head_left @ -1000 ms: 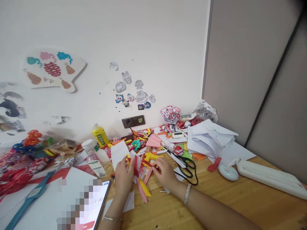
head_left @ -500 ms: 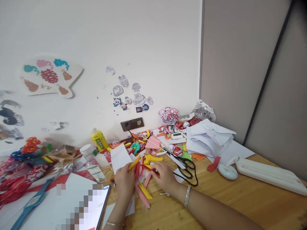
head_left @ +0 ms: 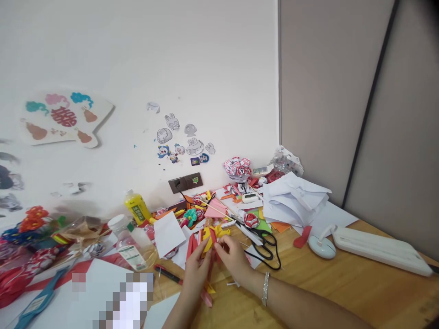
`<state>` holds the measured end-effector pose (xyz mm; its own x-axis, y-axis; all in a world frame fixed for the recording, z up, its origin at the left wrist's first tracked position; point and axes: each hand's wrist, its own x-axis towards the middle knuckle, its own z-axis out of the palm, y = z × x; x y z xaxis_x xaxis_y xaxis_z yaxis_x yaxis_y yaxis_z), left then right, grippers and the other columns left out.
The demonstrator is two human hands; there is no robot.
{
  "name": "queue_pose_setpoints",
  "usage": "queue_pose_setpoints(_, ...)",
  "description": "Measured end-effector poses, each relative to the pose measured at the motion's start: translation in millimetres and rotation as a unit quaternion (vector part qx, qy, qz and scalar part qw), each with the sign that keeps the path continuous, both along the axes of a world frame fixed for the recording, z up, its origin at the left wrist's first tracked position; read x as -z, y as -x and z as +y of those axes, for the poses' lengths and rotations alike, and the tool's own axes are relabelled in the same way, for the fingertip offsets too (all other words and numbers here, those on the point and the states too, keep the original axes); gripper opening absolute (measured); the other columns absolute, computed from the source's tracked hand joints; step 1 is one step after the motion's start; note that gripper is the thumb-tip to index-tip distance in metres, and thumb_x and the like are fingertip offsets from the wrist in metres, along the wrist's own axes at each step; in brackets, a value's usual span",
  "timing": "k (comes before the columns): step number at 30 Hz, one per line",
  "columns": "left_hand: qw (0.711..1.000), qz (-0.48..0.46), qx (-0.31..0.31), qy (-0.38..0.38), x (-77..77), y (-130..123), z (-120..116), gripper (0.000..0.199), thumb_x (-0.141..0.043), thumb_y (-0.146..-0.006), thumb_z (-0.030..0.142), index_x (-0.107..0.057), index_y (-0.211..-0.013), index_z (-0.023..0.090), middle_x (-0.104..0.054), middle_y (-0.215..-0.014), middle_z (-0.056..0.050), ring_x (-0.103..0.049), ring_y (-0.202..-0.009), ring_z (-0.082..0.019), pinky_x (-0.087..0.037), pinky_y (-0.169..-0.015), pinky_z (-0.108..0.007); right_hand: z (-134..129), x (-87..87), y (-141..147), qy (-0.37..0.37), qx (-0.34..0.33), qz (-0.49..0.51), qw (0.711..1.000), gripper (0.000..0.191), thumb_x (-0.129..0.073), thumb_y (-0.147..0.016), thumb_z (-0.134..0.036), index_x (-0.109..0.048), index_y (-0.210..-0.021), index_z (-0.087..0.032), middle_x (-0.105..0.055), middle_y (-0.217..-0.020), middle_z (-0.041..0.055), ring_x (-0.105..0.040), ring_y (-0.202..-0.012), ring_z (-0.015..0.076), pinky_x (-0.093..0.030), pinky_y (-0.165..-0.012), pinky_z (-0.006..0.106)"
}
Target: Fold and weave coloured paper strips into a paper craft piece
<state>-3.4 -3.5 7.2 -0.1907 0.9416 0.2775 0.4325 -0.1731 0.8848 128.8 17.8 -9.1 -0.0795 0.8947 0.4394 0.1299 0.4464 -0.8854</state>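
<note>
My left hand (head_left: 198, 266) pinches a yellow folded paper strip (head_left: 207, 245) between thumb and fingers. My right hand (head_left: 236, 262) is closed on a red folded paper strip (head_left: 213, 235). Both strips are close together at the fingertips; whether they touch I cannot tell. Just behind the hands lies a yellow glue gun (head_left: 223, 232), partly covered by the fingers. Another red folded strip (head_left: 190, 246) is beside my left hand. Beneath the hands, a pink strip (head_left: 206, 298) sticks out over the wooden table.
Black-handled scissors (head_left: 269, 246) lie right of my hands, near a red-and-white paper rose (head_left: 251, 220). White sheets (head_left: 295, 196) and a white lamp (head_left: 380, 249) occupy the right. Bottles (head_left: 137, 208), a pen (head_left: 168, 274) and a blue watch-like strap (head_left: 43, 299) are left.
My hands have drawn together, bringing the yellow and red strips close to each other. My left hand has shifted right, uncovering the pen. The view has turned slightly right.
</note>
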Motion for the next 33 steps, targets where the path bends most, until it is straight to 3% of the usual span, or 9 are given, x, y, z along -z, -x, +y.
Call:
queue_pose_setpoints(3,0.999,-0.001,0.052,0.005,-2.9,-5,-5,0.053,-0.059,-0.074,0.049,-0.068,-0.114,0.015,-0.065,-0.124,-0.013,-0.057,-0.118,-0.03,-0.043,-0.101,-0.044,2,1.7,1,0.017,0.009,0.003,1.0,0.017,-0.051,-0.081,-0.023,-0.05,-0.065,-0.019,-0.055,-0.065,-0.0009,-0.05,-0.063,0.0146,-0.038,-0.06,0.026)
queue_pose_setpoints(6,0.997,-0.019,0.072,-0.004,-6.5,-7,-10,0.052,-0.052,-0.079,0.052,-0.069,-0.113,0.016,-0.066,-0.124,-0.011,-0.057,-0.118,-0.03,-0.039,-0.105,-0.045,4,4.5,2,0.044,0.001,0.01,0.999,0.02,-0.051,-0.077,-0.021,-0.044,-0.059,-0.019,-0.048,-0.058,-0.0031,-0.044,-0.058,0.0131,-0.034,-0.055,0.025)
queue_pose_setpoints(10,0.998,-0.051,0.045,0.003,-6.3,-6,-10,0.051,-0.048,-0.081,0.052,-0.07,-0.11,0.016,-0.067,-0.121,-0.011,-0.057,-0.117,-0.029,-0.041,-0.103,-0.044,4,7.3,5,0.084,-0.037,0.061,0.994,0.02,-0.051,-0.076,-0.023,-0.042,-0.058,-0.019,-0.044,-0.056,-0.0043,-0.04,-0.055,0.0116,-0.033,-0.053,0.024)
queue_pose_setpoints(14,0.998,-0.04,0.035,0.032,-5.6,-2,-6,0.048,-0.058,-0.071,0.045,-0.071,-0.107,0.016,-0.068,-0.119,-0.011,-0.057,-0.117,-0.03,-0.043,-0.102,-0.044,7,9.2,5,0.097,-0.042,0.079,0.991,0.02,-0.05,-0.077,-0.026,-0.042,-0.059,-0.02,-0.042,-0.056,-0.0046,-0.04,-0.055,0.0116,-0.032,-0.051,0.023)
queue_pose_setpoints(19,0.997,-0.046,0.056,0.021,-7.2,-3,-3,0.037,-0.063,-0.068,0.043,-0.074,-0.092,0.017,-0.074,-0.105,-0.01,-0.064,-0.105,-0.03,-0.047,-0.097,-0.045,8,8.4,2,0.081,-0.012,0.035,0.996,0.02,-0.049,-0.076,-0.023,-0.039,-0.059,-0.02,-0.041,-0.056,-0.0053,-0.038,-0.056,0.0115,-0.029,-0.052,0.024)
queue_pose_setpoints(22,0.995,-0.078,0.054,0.018,-3.7,-4,0,0.035,-0.066,-0.068,0.048,-0.072,-0.084,0.018,-0.075,-0.094,-0.01,-0.067,-0.095,-0.028,-0.05,-0.091,-0.043,7,6.3,-1,0.06,-0.026,0.015,0.998,0.02,-0.049,-0.077,-0.021,-0.039,-0.059,-0.02,-0.042,-0.056,-0.0054,-0.039,-0.056,0.0114,-0.03,-0.053,0.023)
queue_pose_setpoints(27,0.977,-0.191,0.077,0.053,6.1,0,9,0.06,-0.077,-0.055,0.056,-0.069,-0.098,0.016,-0.074,-0.087,-0.009,-0.069,-0.088,-0.026,-0.053,-0.085,-0.04,6,5.8,-2,0.034,-0.037,-0.008,0.999,0.022,-0.047,-0.082,-0.022,-0.042,-0.061,-0.019,-0.047,-0.059,-0.0042,-0.042,-0.059,0.0118,-0.03,-0.054,0.023)
queue_pose_setpoints(33,0.971,-0.197,0.088,0.107,2.6,4,6,0.064,-0.08,-0.054,0.053,-0.07,-0.104,0.014,-0.075,-0.092,-0.009,-0.067,-0.097,-0.027,-0.05,-0.092,-0.042,7,9.2,-2,-0.007,-0.02,-0.026,0.999,0.028,-0.044,-0.087,-0.024,-0.038,-0.06,-0.019,-0.042,-0.057,-0.0048,-0.039,-0.057,0.0111,-0.027,-0.053,0.024)
